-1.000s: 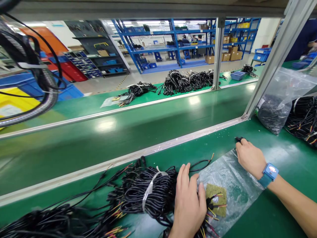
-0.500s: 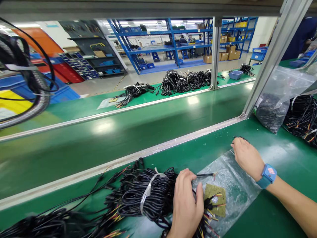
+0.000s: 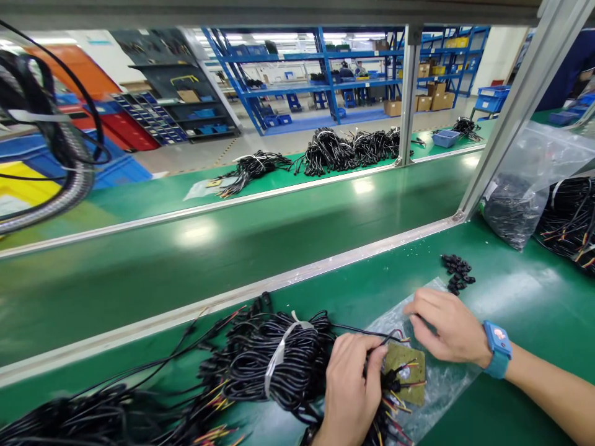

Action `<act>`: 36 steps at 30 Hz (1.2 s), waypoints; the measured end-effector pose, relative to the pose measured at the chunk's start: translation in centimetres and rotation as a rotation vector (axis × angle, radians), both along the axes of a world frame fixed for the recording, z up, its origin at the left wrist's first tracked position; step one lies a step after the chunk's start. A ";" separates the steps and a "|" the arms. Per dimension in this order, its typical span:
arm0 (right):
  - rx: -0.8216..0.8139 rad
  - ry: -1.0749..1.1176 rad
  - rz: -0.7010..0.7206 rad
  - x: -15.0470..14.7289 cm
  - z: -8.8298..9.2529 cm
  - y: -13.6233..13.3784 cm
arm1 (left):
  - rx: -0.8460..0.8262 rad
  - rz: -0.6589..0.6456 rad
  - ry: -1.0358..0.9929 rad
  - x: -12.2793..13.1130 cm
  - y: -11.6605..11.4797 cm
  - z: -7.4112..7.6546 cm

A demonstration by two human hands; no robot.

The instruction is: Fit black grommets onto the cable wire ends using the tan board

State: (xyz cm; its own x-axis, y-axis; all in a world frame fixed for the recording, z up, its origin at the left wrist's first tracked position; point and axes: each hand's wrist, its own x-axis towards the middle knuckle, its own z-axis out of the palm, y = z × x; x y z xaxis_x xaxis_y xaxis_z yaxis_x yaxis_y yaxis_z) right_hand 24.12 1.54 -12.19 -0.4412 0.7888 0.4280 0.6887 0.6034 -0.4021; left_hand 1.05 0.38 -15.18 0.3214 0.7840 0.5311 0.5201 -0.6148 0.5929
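My left hand point(image 3: 352, 387) is closed, thumb and fingertips pinching a thin black cable point(image 3: 393, 335) close to its stripped, coloured wire end. Just left of it lies a coiled bundle of black cables point(image 3: 274, 365) tied with a white band. My right hand point(image 3: 446, 325) is closed too, thumb against curled fingers, over a clear plastic bag point(image 3: 449, 378) and a little right of the cable end; whatever its fingers hold is hidden. Beyond that hand, small black parts point(image 3: 458, 272) lie in a pile. Under the wire ends rests a yellowish-brown square pad point(image 3: 411, 371).
More loose black cables point(image 3: 93, 415) spread across the near left. A metal rail point(image 3: 297, 279) divides the near green surface from the belt point(image 3: 232, 235). At right stand a metal post point(image 3: 502, 118), a filled clear bag point(image 3: 514, 204) and another cable bundle point(image 3: 569, 217).
My right hand has moved left and nearer from the black parts, uncovering their pile. My left fingertips have closed on the cable near its wire end.
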 end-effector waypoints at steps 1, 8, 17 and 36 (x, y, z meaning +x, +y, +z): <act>0.004 0.038 0.062 -0.2 0.0 -0.3 | 0.002 0.028 -0.028 0.0 -0.1 -0.1; -0.101 0.024 0.062 -0.8 -1.4 -0.1 | -0.007 0.023 -0.064 -0.3 -0.3 -0.4; -0.098 0.221 0.160 -1.2 -2.1 -0.9 | -0.002 -0.005 -0.042 -0.3 -0.3 -0.3; 0.126 0.104 0.076 -1.3 -2.2 -0.4 | -0.026 -0.039 -0.004 -0.2 -0.1 -0.4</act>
